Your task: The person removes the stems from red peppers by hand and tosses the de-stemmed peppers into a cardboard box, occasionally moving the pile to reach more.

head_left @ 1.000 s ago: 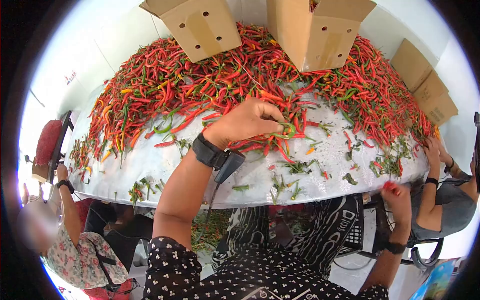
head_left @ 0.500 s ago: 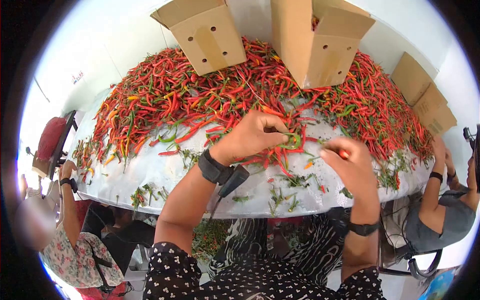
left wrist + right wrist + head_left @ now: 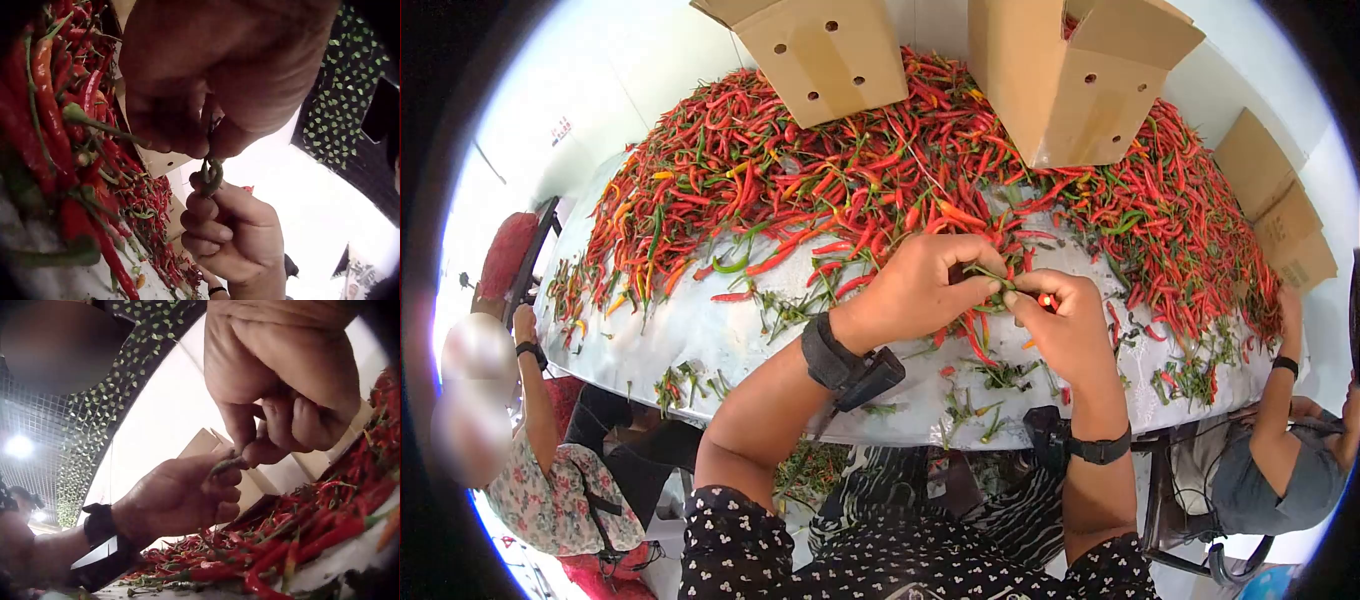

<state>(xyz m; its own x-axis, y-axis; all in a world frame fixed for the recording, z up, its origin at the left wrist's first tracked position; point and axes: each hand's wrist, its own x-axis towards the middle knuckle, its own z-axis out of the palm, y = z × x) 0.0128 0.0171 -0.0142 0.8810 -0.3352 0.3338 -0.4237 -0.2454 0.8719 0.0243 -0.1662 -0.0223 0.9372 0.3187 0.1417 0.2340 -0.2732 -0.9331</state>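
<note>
Stem [image 3: 990, 278], green and curled, lies crosswise between left hand [image 3: 920, 290] and right hand [image 3: 1068, 325], both pinching it at fingertips.

- No legible words, brands or numbers anywhere.
- Small red marks [image 3: 560, 129] on the white wall, far left: too blurred to read.
- Faint print [image 3: 1293, 270] on a folded cardboard box, right edge: too small to read.
</note>
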